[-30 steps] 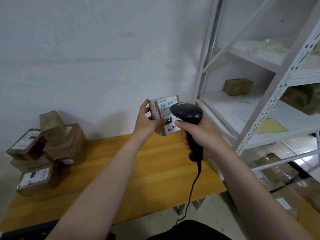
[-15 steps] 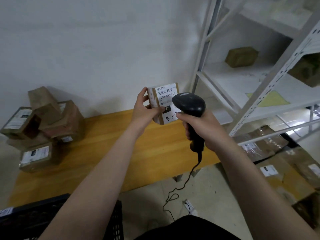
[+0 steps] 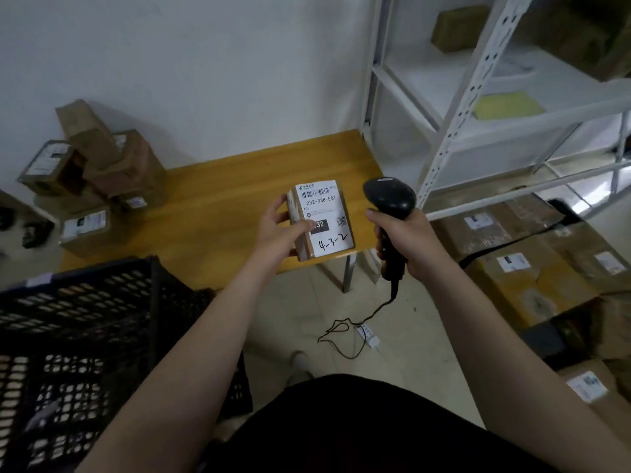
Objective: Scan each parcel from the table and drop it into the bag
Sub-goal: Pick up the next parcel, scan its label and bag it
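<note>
Over the table (image 3: 222,196), left hand (image 3: 278,235) grips parcel (image 3: 324,216); right hand (image 3: 408,244) clasps scanner (image 3: 389,199).

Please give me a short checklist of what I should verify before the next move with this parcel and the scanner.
1. Left hand grips the parcel securely: ok.
2. Barcode on the label is uncovered and faces the camera: ok.
3. Right hand holds the scanner by its handle: ok.
4. Scanner aimed at the barcode: not ok; its head sits beside the parcel and seems to point past it.
5. Scan registered: cannot tell.
6. Bag in view for the drop: not ok; only a black crate shows at the left.
</note>
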